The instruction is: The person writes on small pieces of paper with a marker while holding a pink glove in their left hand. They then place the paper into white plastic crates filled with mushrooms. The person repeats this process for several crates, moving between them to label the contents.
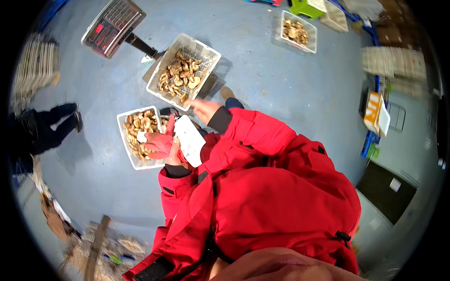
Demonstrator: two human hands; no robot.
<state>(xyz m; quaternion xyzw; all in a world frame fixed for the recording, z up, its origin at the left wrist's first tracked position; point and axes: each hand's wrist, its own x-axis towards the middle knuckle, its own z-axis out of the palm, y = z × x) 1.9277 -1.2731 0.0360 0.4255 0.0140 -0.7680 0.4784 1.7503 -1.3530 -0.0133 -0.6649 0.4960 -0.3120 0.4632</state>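
My left hand [174,154] holds a white, board-like pad [189,140] bearing handwriting, its thumb over the edge. A pinkish-red glove [160,142] lies against that hand, above a white plastic crate [124,144] of brown mushrooms [145,123]. My right hand [205,109], slightly blurred, is beside the near corner of another white crate [211,52], its index finger extended and no object visible in it. This crate holds mushrooms [179,73] on its mesh bottom and rests on the platform of an electronic scale [114,26], whose red digits are lit.
A third crate [314,42] with mushrooms stands on the blue floor at upper right, near a green stool [306,8]. Stacked white crates [35,70] stand at left and more [393,61] at right. At the left edge, a person in dark trousers [58,131] is partly visible.
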